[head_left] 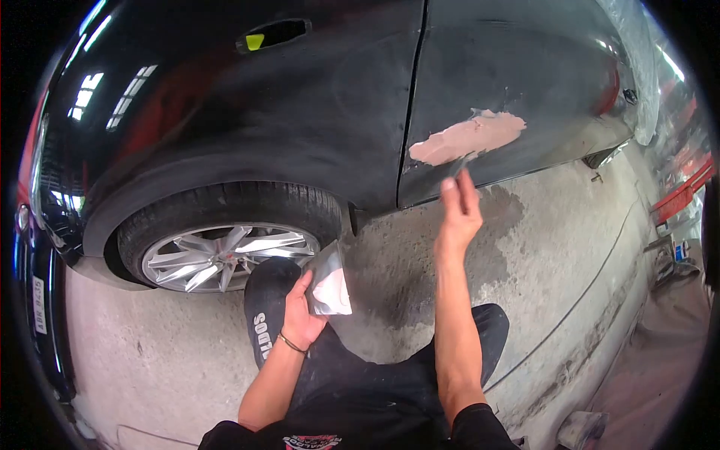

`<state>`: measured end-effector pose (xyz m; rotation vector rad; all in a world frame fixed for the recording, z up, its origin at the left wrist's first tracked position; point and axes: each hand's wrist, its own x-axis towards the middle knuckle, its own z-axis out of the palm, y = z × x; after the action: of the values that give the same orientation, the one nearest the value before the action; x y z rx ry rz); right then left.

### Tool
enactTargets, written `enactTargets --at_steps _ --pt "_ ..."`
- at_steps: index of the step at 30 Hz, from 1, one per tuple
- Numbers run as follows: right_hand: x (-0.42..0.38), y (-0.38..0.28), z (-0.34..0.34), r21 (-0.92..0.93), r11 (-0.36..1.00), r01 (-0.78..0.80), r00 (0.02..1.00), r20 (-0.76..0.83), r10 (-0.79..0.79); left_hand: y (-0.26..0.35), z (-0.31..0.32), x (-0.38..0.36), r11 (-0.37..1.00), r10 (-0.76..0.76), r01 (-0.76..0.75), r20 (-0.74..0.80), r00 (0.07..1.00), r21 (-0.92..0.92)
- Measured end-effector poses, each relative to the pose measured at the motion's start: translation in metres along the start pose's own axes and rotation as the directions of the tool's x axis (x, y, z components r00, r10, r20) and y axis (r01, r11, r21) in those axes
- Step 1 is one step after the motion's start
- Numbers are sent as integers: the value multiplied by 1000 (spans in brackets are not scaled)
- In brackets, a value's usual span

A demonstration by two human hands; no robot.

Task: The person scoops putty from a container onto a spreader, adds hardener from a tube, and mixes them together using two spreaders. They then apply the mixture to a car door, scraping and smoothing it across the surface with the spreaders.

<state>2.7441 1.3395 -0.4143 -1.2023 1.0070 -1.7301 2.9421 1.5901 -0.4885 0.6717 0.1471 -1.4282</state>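
Observation:
In my left hand (pixel 304 319) is a thin grey mixing plate (pixel 324 304), its fingers closed round the near edge. A mound of pink body filler (pixel 332 289) lies on that plate. My right hand (pixel 459 214) reaches up toward the black car door (pixel 540 75), fingers pinched together. At its fingertips shows a thin greyish edge, apparently a putty spreader (pixel 469 159) seen nearly edge-on; most of it is hidden. Just above it, a long uneven patch of pink filler (pixel 469 139) covers the lower door, with ragged edges.
Left of the door gap stands the rear wheel (pixel 225 259) under the dull sanded fender. An open fuel-filler recess (pixel 274 35) is higher up. A dark wet stain (pixel 499 225) marks the concrete floor. Red parts (pixel 684 193) and clutter lie at the right; plastic sheeting (pixel 641 82) hangs there.

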Motion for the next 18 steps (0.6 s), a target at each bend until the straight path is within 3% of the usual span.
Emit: enactTargets --at_steps 1,4,6,7,8,9,10,12,15,16,18 --pt "4 -21 8 194 962 -191 979 -33 201 1 3 0 1000 9 -9 -6 1000 9" --pt "17 -47 31 421 888 -183 961 -114 252 1 4 -1 1000 10 -11 9 1000 23" --pt "3 -60 52 368 902 -225 961 -71 268 2 7 -3 1000 15 -15 4 1000 22" --pt "-8 -40 60 292 942 -167 980 -52 190 2 10 -5 1000 16 -16 1 1000 21" --pt "-24 -28 69 19 1000 8 996 -92 -7 2 12 -5 999 24 -24 -5 1000 27" --pt "-45 -38 76 -221 974 51 996 -58 -65 1 14 -5 999 32 -31 -11 999 35" --pt "-61 -32 82 -44 999 5 999 -37 -6 1 15 -5 998 39 -39 -20 999 44" --pt "-78 -13 72 10 998 -67 997 41 66 2 11 -4 999 27 -27 8 1000 20" --pt "-77 -3 38 -40 991 -125 986 102 128 4 6 -1 999 35 -35 22 999 -6" --pt "-65 1 27 -40 997 -72 991 110 76 4 6 -1 999 39 -39 22 999 -15" --pt "-36 -8 10 152 946 -285 957 -9 290 3 5 -1 999 30 -29 19 999 -18"
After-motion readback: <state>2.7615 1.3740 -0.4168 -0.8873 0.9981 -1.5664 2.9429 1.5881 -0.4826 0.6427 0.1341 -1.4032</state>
